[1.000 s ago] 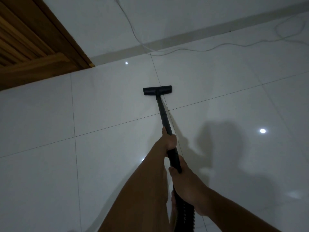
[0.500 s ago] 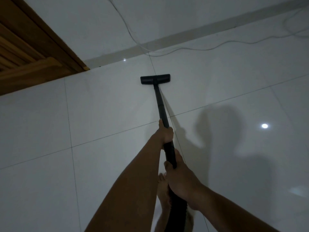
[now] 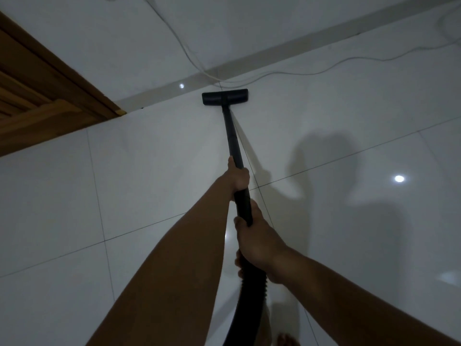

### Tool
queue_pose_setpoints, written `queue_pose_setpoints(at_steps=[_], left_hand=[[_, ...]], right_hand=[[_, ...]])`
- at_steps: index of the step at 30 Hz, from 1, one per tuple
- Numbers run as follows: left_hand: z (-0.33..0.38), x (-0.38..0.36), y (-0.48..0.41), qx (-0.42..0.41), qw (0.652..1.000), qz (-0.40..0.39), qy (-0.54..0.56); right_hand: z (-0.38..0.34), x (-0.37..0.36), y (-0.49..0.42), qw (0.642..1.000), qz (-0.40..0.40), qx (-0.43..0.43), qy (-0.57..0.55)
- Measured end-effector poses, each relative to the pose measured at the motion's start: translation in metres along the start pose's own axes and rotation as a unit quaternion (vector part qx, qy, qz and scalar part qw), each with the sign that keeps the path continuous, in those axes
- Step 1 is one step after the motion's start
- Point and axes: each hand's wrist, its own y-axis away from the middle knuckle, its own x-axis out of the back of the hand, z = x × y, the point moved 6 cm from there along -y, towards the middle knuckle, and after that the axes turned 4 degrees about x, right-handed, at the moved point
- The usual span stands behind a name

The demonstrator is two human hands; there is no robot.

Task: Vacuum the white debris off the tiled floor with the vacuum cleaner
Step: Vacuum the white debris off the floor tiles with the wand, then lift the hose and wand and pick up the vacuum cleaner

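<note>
**At the foot of the wall: two hands on the vacuum wand**

On the glossy tiled floor (image 3: 149,171), the black floor nozzle (image 3: 225,96) lies flat on a tile just beside the grey skirting strip (image 3: 274,49), well to the right of the wooden door frame (image 3: 50,88). The black wand (image 3: 232,136) runs straight back from it to the person. The left hand (image 3: 238,177) is wrapped around the wand, farther forward; the right hand (image 3: 259,243) is clenched around it nearer the body, where the ribbed hose (image 3: 252,295) begins. Both arms are bare. A thin white cord (image 3: 311,72) trails down the wall and along the floor near the nozzle. The person's shadow (image 3: 336,183) falls on the tiles to the right. White debris cannot be made out in the dim light.
</note>
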Motion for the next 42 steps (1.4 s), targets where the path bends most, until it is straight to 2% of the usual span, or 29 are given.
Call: queue_pose_setpoints(at_steps=[12,20,24,31,35,37,42], left_hand=[[0.026,0.034,-0.009,0.013,1.0,-0.012,0.013],[0.019,0.053,0.075,-0.011,0.997,-0.05,0.061],[-0.015,0.055,0.13,0.011,0.995,-0.043,0.092],[-0.084,0.067,0.231,-0.011,0.992,-0.038,0.121],[-0.117,0.087,0.294,-0.134,0.99,-0.005,0.031],[-0.146,0.099,0.325,-0.184,0.983,0.012,0.002],[-0.252,0.13,0.38,-0.2,0.973,0.047,-0.103]], right_hand=[[-0.042,-0.009,-0.015,0.999,-0.005,-0.02,-0.048],[-0.077,-0.029,0.066,0.996,-0.039,-0.007,-0.075],[-0.085,-0.042,0.128,0.997,-0.038,-0.011,-0.061],[-0.072,-0.082,0.221,0.999,-0.035,0.001,-0.032],[-0.073,-0.111,0.265,0.997,-0.046,0.064,0.013],[-0.072,-0.125,0.287,0.998,-0.056,0.041,0.007],[-0.076,-0.167,0.339,0.994,-0.086,0.028,0.061]])
